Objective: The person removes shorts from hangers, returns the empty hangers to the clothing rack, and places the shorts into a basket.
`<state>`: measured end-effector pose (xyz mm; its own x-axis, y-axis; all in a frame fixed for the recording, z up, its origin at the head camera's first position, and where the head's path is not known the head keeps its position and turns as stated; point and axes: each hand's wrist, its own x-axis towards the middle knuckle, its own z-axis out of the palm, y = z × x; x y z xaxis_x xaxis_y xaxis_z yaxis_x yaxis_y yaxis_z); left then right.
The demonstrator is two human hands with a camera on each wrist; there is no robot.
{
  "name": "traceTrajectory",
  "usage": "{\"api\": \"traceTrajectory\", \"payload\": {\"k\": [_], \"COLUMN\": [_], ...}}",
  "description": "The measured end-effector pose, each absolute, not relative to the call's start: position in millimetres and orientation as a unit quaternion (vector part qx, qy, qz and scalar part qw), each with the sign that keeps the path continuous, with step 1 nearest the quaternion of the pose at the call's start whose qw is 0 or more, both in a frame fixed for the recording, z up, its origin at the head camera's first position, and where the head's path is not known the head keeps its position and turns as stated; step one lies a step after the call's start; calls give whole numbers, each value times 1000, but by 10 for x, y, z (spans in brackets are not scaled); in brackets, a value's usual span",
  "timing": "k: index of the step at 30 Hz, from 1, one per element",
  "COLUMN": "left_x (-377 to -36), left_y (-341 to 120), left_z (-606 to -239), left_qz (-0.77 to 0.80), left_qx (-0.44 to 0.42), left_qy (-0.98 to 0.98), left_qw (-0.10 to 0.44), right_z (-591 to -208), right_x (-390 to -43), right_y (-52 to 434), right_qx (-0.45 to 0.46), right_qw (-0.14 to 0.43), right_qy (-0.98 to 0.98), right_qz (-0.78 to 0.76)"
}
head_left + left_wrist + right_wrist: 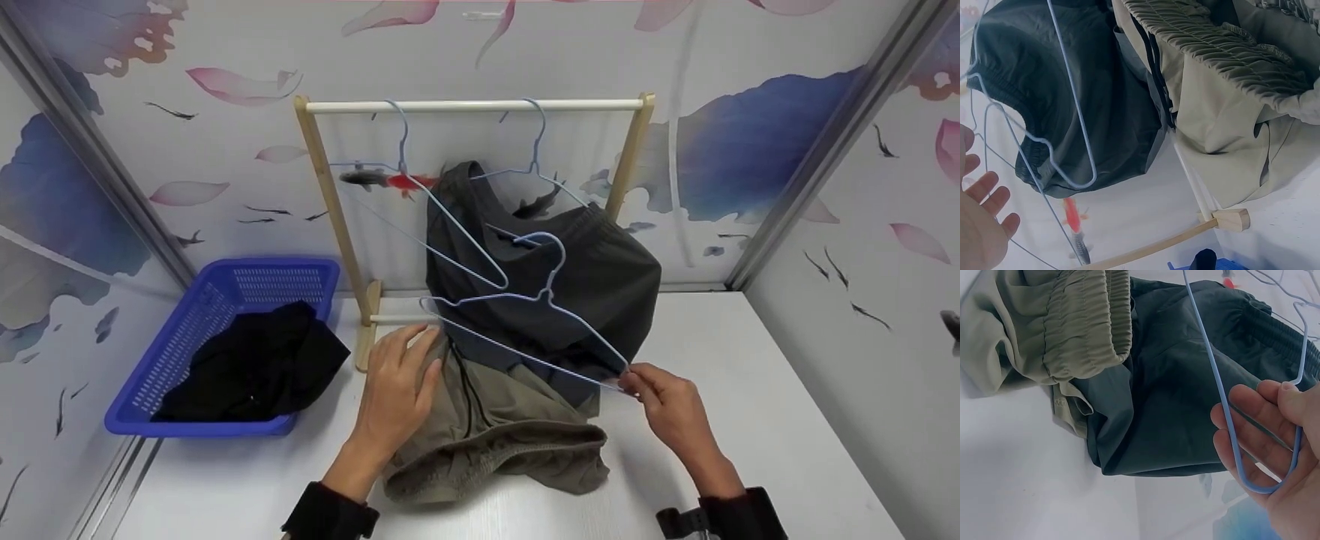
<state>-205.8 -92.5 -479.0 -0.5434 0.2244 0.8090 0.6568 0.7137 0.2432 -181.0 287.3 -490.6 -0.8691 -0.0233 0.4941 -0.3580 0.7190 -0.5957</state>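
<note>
A pale blue wire hanger (546, 295) is held up in front of the rack. My right hand (667, 401) grips its right end, and the right wrist view shows the thumb on the wire (1234, 444) with the fingers behind it. By the hanger's other end is my left hand (401, 382), fingers relaxed and slightly spread, beside olive shorts (517, 397). Those shorts lie on the table with the elastic waistband toward me and a dark drawstring showing. Behind the hanger, dark grey shorts (607, 262) hang from a second blue hanger (535, 142).
The wooden rack's white rod (465, 106) also carries a bare blue hanger (403, 142), tilted at the left. A blue basket (202, 429) with a black garment (255, 367) stands left on the white table (750, 420). Patterned walls enclose the back and sides.
</note>
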Motion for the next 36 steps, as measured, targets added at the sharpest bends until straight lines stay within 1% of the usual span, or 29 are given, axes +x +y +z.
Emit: {"api": "traceTrajectory", "payload": {"k": [8, 21, 31, 36], "left_x": [-2079, -2087, -2106, -2111], "left_y": [-928, -930, -921, -917], "left_z": [-4799, -4861, -4866, -4877], "left_qz": [-267, -255, -249, -246], "left_qx": [-261, -257, -262, -260], "left_qy": [-836, -842, -842, -848], "left_qw": [402, 400, 400, 390], "right_z": [-4863, -4714, -4501, -4391], "right_x": [-1853, -1995, -2138, -2194], "right_y": [2915, 2814, 2672, 2614], "right_qx": [84, 88, 127, 132], "right_qw": [217, 235, 279, 279], "right_qy": [-896, -893, -880, -878], "right_qz": [379, 374, 363, 365]}}
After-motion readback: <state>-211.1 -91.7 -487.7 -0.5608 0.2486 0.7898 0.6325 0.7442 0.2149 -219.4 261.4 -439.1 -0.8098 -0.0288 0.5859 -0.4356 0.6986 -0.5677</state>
